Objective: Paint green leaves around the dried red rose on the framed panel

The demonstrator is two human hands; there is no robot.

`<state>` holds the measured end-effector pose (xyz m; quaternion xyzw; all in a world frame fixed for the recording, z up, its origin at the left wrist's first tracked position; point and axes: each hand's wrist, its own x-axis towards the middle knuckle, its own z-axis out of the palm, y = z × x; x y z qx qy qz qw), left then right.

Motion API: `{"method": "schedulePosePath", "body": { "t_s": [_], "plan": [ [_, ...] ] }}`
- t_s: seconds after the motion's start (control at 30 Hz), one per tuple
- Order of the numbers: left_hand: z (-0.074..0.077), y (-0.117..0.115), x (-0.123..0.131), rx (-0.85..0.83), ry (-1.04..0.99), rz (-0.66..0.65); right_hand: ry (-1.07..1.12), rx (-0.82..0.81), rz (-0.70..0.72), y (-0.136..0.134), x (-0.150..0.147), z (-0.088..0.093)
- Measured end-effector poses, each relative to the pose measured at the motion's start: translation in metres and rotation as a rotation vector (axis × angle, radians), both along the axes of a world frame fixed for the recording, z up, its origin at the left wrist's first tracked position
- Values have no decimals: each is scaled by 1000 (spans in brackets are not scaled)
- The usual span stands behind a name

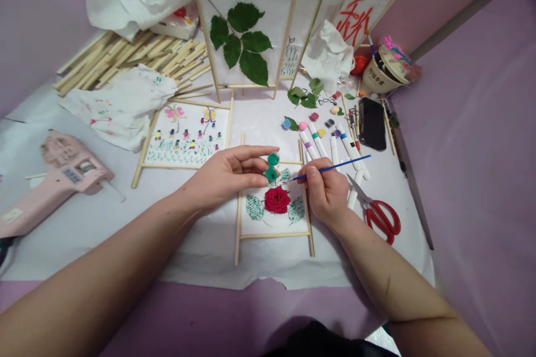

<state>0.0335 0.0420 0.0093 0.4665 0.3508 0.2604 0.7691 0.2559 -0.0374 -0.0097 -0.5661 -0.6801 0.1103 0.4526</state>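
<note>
Your left hand pinches two small green paint pots while your right hand grips a thin blue paintbrush, both above the red rose on the wooden frame at lower center.

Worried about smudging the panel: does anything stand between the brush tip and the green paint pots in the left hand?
Nothing visible does: the paintbrush in the right hand points at the lower green paint pot in the left hand, across a small gap above the painted leaf.

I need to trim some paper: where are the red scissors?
In the head view, the red-handled scissors lie on the white paper, right of the person's right hand, below the white marker pens.
</note>
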Motion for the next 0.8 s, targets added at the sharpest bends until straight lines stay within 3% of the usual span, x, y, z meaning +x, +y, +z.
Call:
{"method": "schedulePosePath", "body": {
  "t_s": [0.23,0.43,0.57,0.7,0.8],
  "plan": [
    [1,0,-1,-12,-6,8,24,12,-75,-2,1,-2],
    [0,0,1,-10,-28,7,12,-5,7,-1,0,-1],
    [1,0,1,-27,-28,6,-6,5,-66,-1,1,-3],
    [1,0,0,-28,-26,10,146,143,-124,-2,1,-8],
    [1,0,0,-28,-31,2,307,348,-56,2,-2,-8]
  ]
}}
